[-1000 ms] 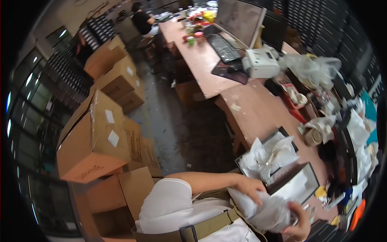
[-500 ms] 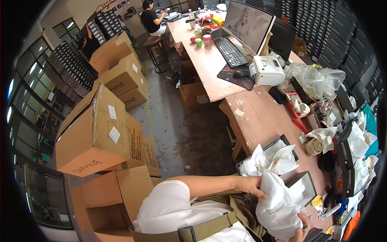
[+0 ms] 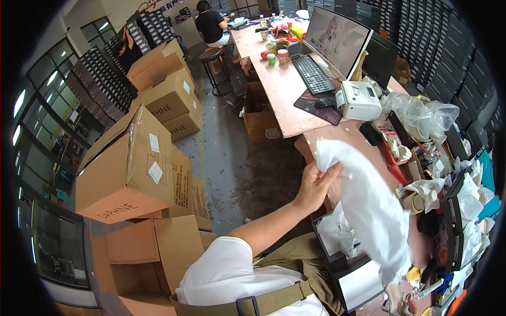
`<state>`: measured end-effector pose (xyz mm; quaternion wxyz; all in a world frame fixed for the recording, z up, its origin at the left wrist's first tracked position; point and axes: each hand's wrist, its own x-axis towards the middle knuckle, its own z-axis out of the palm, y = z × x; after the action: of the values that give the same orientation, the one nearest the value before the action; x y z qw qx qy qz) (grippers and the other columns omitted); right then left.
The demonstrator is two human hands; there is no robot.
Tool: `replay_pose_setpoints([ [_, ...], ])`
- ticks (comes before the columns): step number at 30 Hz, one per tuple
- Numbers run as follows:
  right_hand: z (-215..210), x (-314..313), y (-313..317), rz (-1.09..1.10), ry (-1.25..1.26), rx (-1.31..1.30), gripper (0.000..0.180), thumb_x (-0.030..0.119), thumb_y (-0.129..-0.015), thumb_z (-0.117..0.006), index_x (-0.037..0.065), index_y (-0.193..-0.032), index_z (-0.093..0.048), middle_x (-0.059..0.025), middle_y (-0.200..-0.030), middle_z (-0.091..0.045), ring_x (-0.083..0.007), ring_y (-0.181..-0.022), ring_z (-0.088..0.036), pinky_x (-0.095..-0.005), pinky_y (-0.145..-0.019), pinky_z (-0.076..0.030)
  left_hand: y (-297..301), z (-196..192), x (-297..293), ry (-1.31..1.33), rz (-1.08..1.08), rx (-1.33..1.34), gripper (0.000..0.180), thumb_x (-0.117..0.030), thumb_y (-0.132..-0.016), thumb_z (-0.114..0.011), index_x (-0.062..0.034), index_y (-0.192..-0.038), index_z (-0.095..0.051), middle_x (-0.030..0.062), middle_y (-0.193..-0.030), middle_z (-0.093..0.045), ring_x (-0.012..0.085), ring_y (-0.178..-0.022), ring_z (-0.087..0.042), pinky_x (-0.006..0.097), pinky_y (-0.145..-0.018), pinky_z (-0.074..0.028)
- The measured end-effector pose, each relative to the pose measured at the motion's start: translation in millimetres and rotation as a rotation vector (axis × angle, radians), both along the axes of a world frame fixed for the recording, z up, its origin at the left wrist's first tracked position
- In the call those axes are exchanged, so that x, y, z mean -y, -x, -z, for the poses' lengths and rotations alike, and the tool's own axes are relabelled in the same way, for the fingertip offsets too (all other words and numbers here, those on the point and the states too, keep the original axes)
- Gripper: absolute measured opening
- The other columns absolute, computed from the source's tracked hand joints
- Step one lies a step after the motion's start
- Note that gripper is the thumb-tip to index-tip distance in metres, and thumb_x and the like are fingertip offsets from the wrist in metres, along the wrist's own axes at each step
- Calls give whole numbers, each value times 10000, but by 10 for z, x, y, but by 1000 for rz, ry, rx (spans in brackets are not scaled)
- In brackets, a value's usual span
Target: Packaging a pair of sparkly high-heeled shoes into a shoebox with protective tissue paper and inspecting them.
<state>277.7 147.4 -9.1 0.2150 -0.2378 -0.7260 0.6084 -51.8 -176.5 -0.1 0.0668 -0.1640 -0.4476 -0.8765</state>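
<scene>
My left hand (image 3: 318,184) is raised over the bench, its fingers closed on one end of a long white sheet of tissue paper (image 3: 369,210). The sheet hangs in a curve down to the right. At its lower end is my right hand (image 3: 403,301), smeared and partly hidden, so its fingers cannot be made out. Below the sheet an open dark box (image 3: 322,243) holds more white paper and a sparkly pale item (image 3: 347,241), partly covered. Nearer to me lies a white-lined box part (image 3: 361,284).
Cartons (image 3: 124,174) stand stacked at the left, one open carton (image 3: 132,253) beside me. The bench carries a label printer (image 3: 361,100), a keyboard (image 3: 313,73), a monitor (image 3: 337,42), a red tray (image 3: 395,150) and paper-filled boxes (image 3: 466,205). A person (image 3: 211,26) sits at the far end.
My left hand has lifted up and away from me, drawing the bunched tissue paper out into a long sheet. The box part beneath is more exposed. The view has shifted slightly.
</scene>
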Motion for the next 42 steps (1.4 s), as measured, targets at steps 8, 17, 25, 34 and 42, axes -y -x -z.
replay_pose_setpoints([
  [8, -31, -26, -3, 93, 148, -58, 596, 395, -822, -648, -3, -1239, -496, -221, -1195, -567, -304, -1131, -546, -454, -1007, -366, 292, 523, -825, 682, -167, -704, 388, -165, -823, -660, 47, -1132, -559, 207, -1260, -492, 375, -1239, -434, 441, -1044, -337],
  [17, 119, 394, 159, 192, 34, -163, 393, 212, -820, -659, -58, -1100, -604, -124, -1122, -612, -186, -1049, -554, -310, -942, -402, 383, 1034, -1335, 1308, 525, -865, 632, -291, -750, -720, -86, -1303, -492, 229, -1345, -443, 396, -1326, -329, 437, -1105, -256],
  [25, -50, 459, -50, 314, -107, -206, 442, 301, -811, -709, -49, -1067, -620, -172, -1143, -614, -215, -1083, -562, -325, -974, -387, 535, 886, -1840, 1220, 413, -844, 396, -21, -737, -658, -17, -1116, -543, 167, -1128, -599, 349, -1092, -558, 416, -906, -449],
  [34, -147, 478, -244, 532, -151, -443, 499, 361, -847, -673, -64, -1096, -592, -187, -1185, -588, -241, -1126, -545, -365, -1002, -384, -1103, 1605, -2279, 1376, 853, -1431, 235, -92, -772, -574, -24, -991, -625, 163, -1203, -528, 305, -1234, -442, 545, -998, -359],
  [42, 208, 786, 31, 470, -252, -218, 601, 508, -794, -692, -13, -1083, -615, -184, -1147, -584, -261, -1077, -556, -342, -932, -414, -1092, 762, -1926, 246, 1369, 408, 694, -508, -906, -527, -10, -1366, -376, 159, -1328, -486, 285, -1244, -466, 437, -1048, -354],
])
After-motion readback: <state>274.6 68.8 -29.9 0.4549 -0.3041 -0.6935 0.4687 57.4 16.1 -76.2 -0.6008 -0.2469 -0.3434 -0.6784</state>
